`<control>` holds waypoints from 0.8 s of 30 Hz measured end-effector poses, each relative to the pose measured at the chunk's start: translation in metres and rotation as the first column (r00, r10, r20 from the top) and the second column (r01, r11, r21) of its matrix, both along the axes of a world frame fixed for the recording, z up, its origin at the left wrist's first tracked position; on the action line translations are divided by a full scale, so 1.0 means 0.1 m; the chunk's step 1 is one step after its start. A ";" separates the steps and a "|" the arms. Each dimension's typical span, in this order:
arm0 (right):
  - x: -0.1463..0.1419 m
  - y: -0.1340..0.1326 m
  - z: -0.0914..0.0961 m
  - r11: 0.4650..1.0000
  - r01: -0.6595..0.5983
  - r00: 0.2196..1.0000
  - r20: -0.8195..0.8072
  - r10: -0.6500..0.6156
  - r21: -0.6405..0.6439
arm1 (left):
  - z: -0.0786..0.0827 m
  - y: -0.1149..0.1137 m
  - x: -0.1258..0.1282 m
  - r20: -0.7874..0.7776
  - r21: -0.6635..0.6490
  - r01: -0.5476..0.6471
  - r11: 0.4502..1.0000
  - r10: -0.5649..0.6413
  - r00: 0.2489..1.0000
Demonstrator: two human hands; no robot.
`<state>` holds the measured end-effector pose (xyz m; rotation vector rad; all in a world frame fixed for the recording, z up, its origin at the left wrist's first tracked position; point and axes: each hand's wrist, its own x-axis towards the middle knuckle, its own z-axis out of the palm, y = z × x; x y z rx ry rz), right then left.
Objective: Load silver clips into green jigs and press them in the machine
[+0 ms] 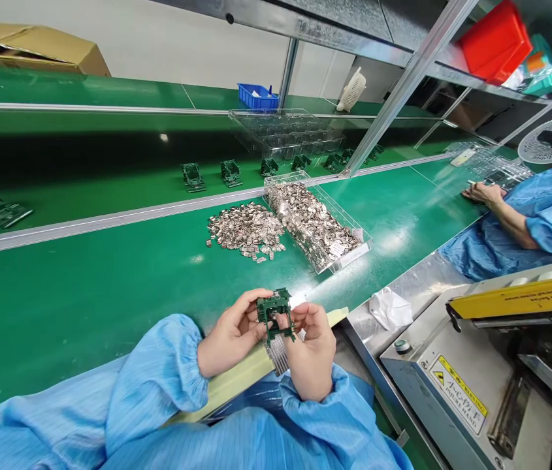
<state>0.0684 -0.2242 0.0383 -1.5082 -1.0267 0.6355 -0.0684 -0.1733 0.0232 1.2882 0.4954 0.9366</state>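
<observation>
A small dark green plastic frame [268, 305] with open gaps sits between my hands, at the bench's front edge. My left hand [232, 336] grips its left side with bent fingers. On its right side, my right hand [312, 349] pinches it, thumb over the front; whether a small part is also in those fingers is hidden. Just below the frame shows a silvery ridged piece [278, 356], partly covered by my right hand. Beyond my hands lie a loose pile of small metal pieces [246, 228] and a clear plastic tray [349, 258] full of similar pieces.
Several green frames [230, 173] stand along the belt [123, 189] behind a metal rail. A grey machine [432, 378] with a yellow-topped part stands close on my right. Farther right, a co-worker's hand [486, 194] is over parts. A slanted metal post [393, 91] rises beyond the tray.
</observation>
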 end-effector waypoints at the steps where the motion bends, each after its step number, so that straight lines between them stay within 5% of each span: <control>1: -0.01 0.00 -0.01 1.000 0.001 1.000 0.013 -0.001 -0.004 | -0.01 0.00 0.00 -0.010 0.012 -0.012 1.000 0.012 1.000; 6: -0.04 -0.04 -0.05 0.999 -0.002 1.000 0.031 0.003 -0.033 | -0.03 -0.03 0.01 -0.094 0.044 -0.126 0.991 0.129 0.987; 24: -0.07 -0.03 0.04 0.993 -0.119 0.840 -0.532 0.108 0.014 | 0.09 -0.14 0.03 -0.245 0.065 -0.223 0.973 0.232 0.941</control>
